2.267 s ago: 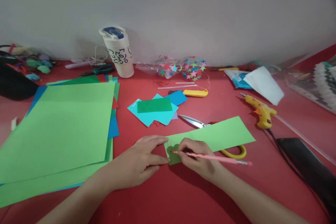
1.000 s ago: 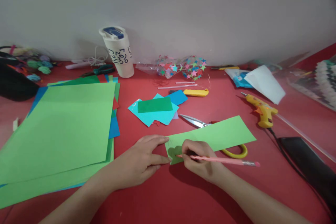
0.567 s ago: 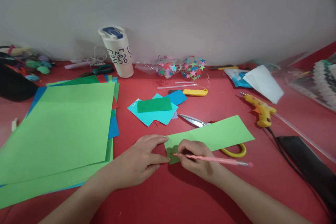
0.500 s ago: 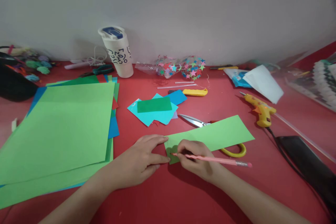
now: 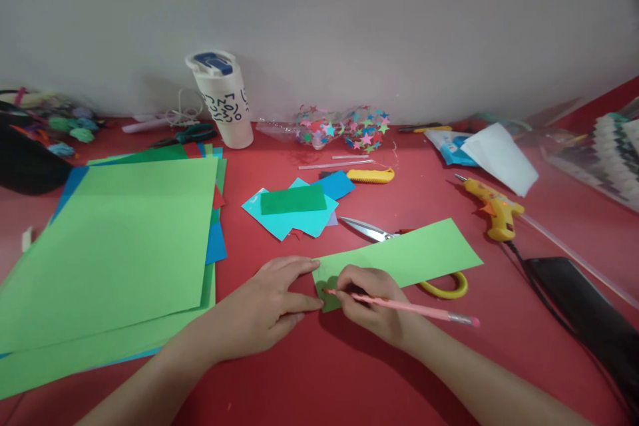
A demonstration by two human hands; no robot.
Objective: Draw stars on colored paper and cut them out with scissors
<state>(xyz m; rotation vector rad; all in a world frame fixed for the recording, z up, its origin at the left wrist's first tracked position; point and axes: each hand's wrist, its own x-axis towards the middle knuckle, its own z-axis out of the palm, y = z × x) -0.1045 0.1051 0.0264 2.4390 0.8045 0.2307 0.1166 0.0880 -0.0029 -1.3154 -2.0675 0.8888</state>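
Grey wall (image 5: 319,26) and red bench (image 5: 279,379) fill my feed, and I take my bearings from the pale green strip (image 5: 429,251) lying on that bench. At the strip's left end, the left hand (image 5: 272,306) has its fingers spread, two tips resting on the short edge and gripping nothing. Over that same end, the right hand (image 5: 372,303) has its fingers pinched closed around a pink pencil (image 5: 424,309), eraser trailing past the strip's near edge; whether the point touches paper is too small for me to tell.

The step looks to me like pencil marking. I would press firmly with both left fingertips, clear of the line, and draw lightly so that the thin card doesn't skid. The strip lies across scissors (image 5: 367,229), their blades showing beyond its far edge and a yellow handle loop at its near one, so I judge it may rock there; marking on the flat left end suits best. Well right of the strip, the glue gun (image 5: 499,210) is safely out of the way.
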